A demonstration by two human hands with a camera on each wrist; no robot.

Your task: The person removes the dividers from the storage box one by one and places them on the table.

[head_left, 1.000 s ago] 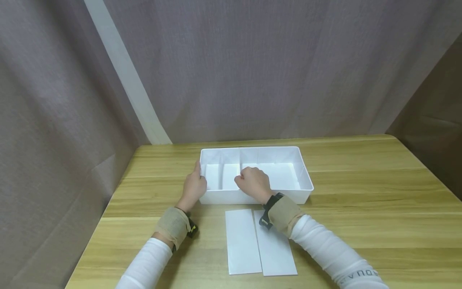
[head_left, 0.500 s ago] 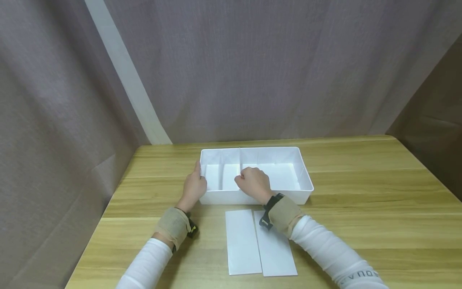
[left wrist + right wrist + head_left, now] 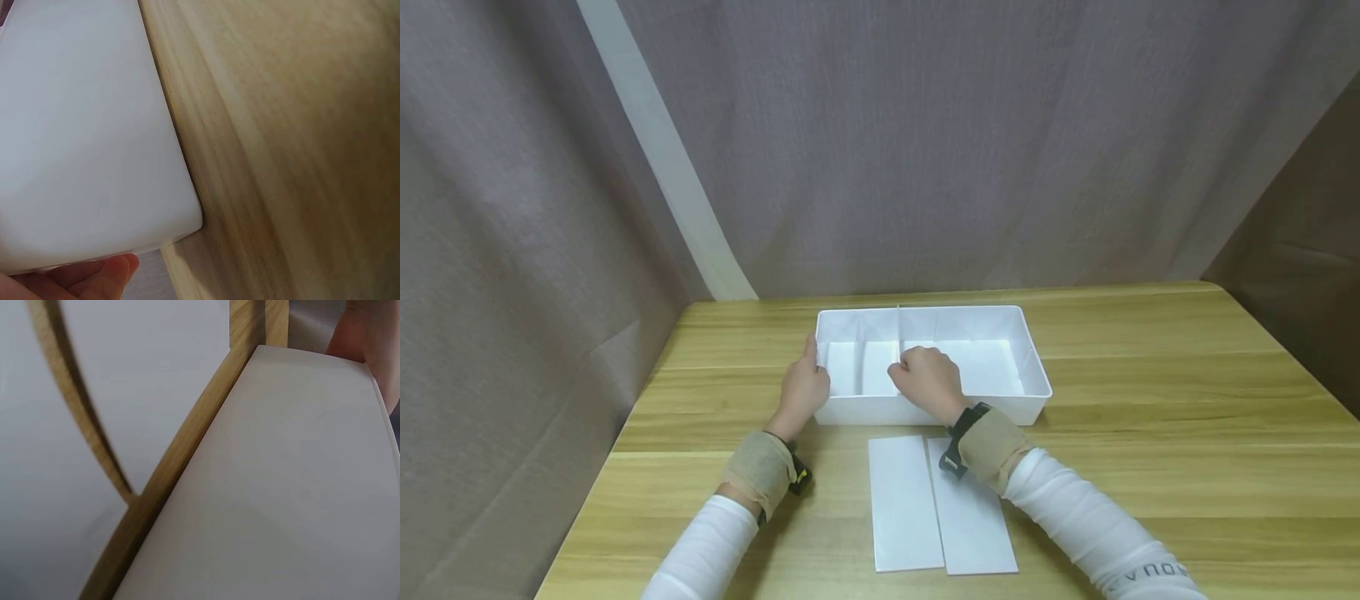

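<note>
Grey-mauve curtain (image 3: pixel 925 150) behind, wood-grained table (image 3: pixel 1165 375) below, and centre stage sits the white box (image 3: pixel 856 410), toward the table's back edge! The left hand (image 3: pixel 801 387) grips its left end, index finger along the outer wall. Over the front wall comes the right hand (image 3: pixel 928 382), fingers curled, pinching the upright divider (image 3: pixel 898 327) inside. Nearer the person, two white panels (image 3: pixel 906 504) lie flat, side by side.

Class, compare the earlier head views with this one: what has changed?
Nothing has visibly moved, been gripped or been released. The left hand stays at the left end of the white box, the right hand at its divider; the two white panels lie where they were.
</note>
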